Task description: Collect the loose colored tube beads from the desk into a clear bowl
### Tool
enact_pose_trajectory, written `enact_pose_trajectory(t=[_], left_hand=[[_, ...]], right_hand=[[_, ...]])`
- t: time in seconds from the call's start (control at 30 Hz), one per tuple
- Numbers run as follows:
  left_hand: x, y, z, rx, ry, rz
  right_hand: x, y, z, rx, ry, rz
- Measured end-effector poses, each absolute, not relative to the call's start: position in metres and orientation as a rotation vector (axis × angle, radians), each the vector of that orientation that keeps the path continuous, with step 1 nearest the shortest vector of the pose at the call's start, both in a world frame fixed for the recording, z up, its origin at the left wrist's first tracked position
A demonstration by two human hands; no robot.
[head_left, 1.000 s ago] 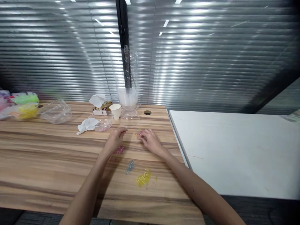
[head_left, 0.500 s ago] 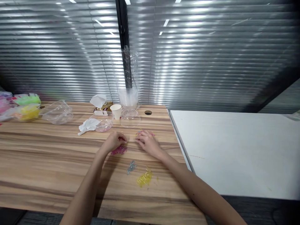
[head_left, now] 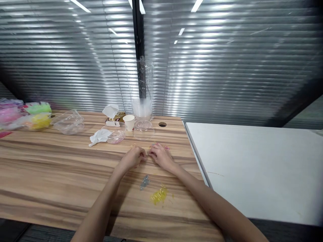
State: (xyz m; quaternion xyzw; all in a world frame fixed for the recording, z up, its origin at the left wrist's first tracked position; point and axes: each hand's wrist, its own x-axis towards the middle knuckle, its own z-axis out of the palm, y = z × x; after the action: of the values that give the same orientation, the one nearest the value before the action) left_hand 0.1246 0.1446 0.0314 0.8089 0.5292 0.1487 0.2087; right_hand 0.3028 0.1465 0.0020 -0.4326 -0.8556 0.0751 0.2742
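Note:
My left hand (head_left: 134, 157) is over the wooden table (head_left: 63, 171), its fingers pinched together; whatever they hold is too small to make out. Just right of it, fingertips nearly meeting the left ones, is my right hand (head_left: 160, 156), also closed in a pinch with its content hidden. Pink pieces lie mostly covered under my left hand. Beyond my right hand a few coloured pieces (head_left: 167, 147) show. Nearer to me lie a small pile of grey pieces (head_left: 144, 182) and a larger pile of yellow pieces (head_left: 159, 195).
Behind the hands stand a paper cup (head_left: 129, 122), clear lids (head_left: 143, 130), a crumpled tissue (head_left: 100, 136) and a wrapped stack of plastic cups (head_left: 142, 108). A clear container (head_left: 69, 122) and coloured bags (head_left: 40, 121) are left. A white table (head_left: 252, 168) adjoins right.
My left hand has moved right, closer to my right hand, and now covers most of the pink pieces. The whole view has shifted slightly.

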Motion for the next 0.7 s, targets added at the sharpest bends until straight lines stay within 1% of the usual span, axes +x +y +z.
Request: enact_pose_trajectory(t=[0.17, 0.37, 0.53, 0.7], left_hand=[[0.112, 0.153, 0.038, 2.243, 1.724, 0.670], [0.100, 0.159, 0.038, 2.212, 1.839, 0.687], [0.117, 0.149, 0.034, 2.264, 1.724, 0.586], [0.140, 0.132, 0.036, 2.377, 1.364, 0.461]], right_hand=[[0.279, 0.160, 0.010, -1.135, -2.354, 0.228], [0.269, 0.177, 0.015, -1.110, -2.185, 0.357], [0.312, 0.169, 0.015, -1.124, -2.057, 0.384], [0.340, 0.153, 0.000, -1.172, -1.991, 0.407]])
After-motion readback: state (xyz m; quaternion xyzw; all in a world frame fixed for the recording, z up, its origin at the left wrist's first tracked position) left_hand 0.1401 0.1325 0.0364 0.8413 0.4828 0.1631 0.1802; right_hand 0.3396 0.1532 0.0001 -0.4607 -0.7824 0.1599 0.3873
